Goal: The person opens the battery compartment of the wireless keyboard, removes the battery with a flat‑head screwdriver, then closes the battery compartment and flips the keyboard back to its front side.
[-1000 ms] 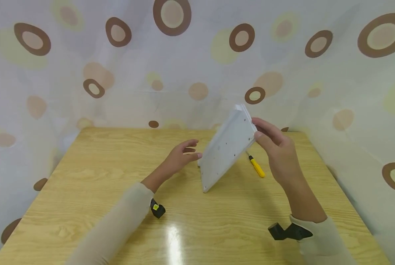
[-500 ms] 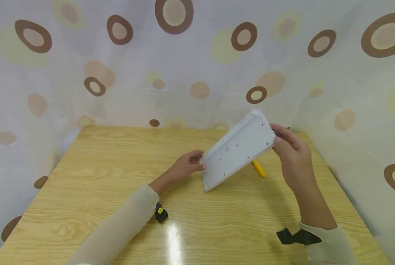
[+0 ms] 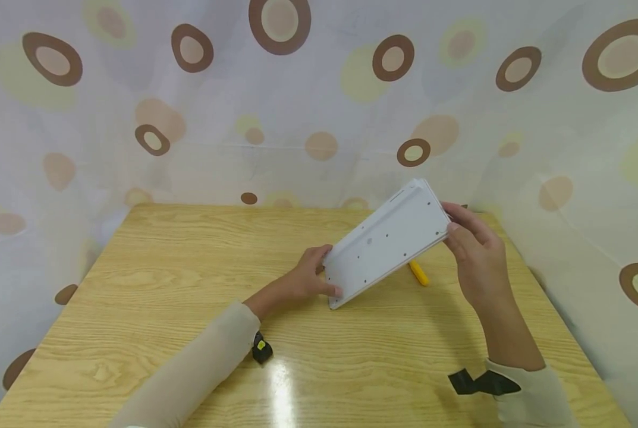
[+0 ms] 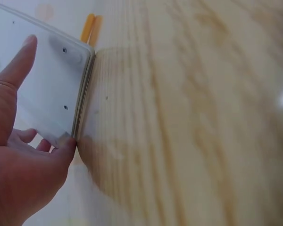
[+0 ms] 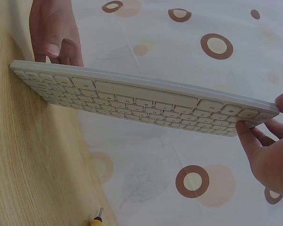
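A person's two bare hands hold a slim white keyboard [image 3: 385, 238] at a slant, right of centre in the head view. Its screw-dotted underside faces the wearer; the right wrist view shows the keys on the other side. The lower-left end appears to rest on the wooden table [image 3: 137, 297], the other end raised toward the upper right.

The right hand [image 3: 476, 255] pinches the raised end between thumb and fingers. The left hand [image 3: 308, 276] grips the low end, thumb flat along the underside, fingers wrapping the edge; their tips are partly hidden.

Behind the keyboard, right of centre, lies a yellow-handled screwdriver [image 3: 418, 273], partly covered.

The step in hand looks like steadying the tilted keyboard; the next move seems to call for an even hold at both ends.
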